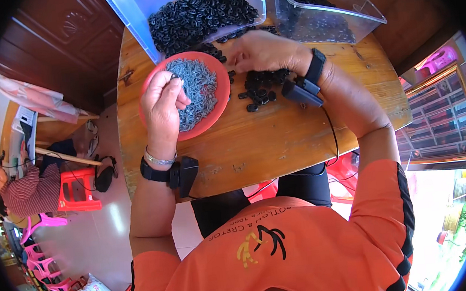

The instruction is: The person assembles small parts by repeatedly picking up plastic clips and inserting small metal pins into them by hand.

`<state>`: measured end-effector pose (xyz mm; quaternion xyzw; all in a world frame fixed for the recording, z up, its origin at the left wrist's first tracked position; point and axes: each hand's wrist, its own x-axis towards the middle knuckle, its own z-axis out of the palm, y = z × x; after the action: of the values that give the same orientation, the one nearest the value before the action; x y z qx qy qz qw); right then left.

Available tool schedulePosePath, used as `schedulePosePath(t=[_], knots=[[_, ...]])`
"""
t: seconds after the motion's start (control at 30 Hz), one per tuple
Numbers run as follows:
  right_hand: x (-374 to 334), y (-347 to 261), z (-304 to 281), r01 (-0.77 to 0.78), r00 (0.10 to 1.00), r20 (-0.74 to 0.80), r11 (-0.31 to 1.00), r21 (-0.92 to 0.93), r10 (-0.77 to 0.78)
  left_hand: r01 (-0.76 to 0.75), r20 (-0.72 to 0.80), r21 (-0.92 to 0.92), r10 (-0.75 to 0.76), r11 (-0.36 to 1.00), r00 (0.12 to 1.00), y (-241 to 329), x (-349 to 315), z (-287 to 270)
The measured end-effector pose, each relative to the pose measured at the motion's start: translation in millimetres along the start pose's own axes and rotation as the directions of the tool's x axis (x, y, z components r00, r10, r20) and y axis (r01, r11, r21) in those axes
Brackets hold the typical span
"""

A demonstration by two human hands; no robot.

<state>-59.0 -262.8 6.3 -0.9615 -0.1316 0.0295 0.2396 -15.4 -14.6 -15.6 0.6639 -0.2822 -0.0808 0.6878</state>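
Over the left side of an orange-red plate [222,106], my left hand [162,108] is closed, with a small dark piece [174,76] pinched between thumb and forefinger. Many small grey pieces [198,88], thin and pin-like, fill the plate. To the right, my right hand [269,50] is curled above the table, its fingertips bent together and slightly blurred. Whatever those fingers hold cannot be made out. Loose black oval pieces with holes [262,95] lie in a small heap below that hand.
A clear plastic bin [151,42] full of black oval pieces stands at the far side of the wooden table [234,159]. Another clear bin [362,17] with black pieces is at the far right. Several stools, including a red stool [78,189], and a seated person [34,188] are at left.
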Motion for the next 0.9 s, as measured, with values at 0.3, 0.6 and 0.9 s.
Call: schedulePosePath(t=[0.3,0.6,0.9], knots=[[-12.5,27.5,3.9,0.180,0.933,-0.275,0.963,-0.201,-0.231,-0.010,-0.040,0.051,0.012,0.999,0.999,-1.0,2.0,-6.6],[-39.1,25.2,-2.4,0.131,0.967,-0.178,0.956,-0.262,-0.182,-0.069,-0.102,0.104,0.080,0.992,0.992,-1.1,-1.0,-6.0],[-27.2,26.0,-1.2,-0.023,0.990,-0.140,0.987,-0.159,0.001,-0.087,-0.056,0.114,0.094,0.990,0.994,2.1,-4.3,-3.4]])
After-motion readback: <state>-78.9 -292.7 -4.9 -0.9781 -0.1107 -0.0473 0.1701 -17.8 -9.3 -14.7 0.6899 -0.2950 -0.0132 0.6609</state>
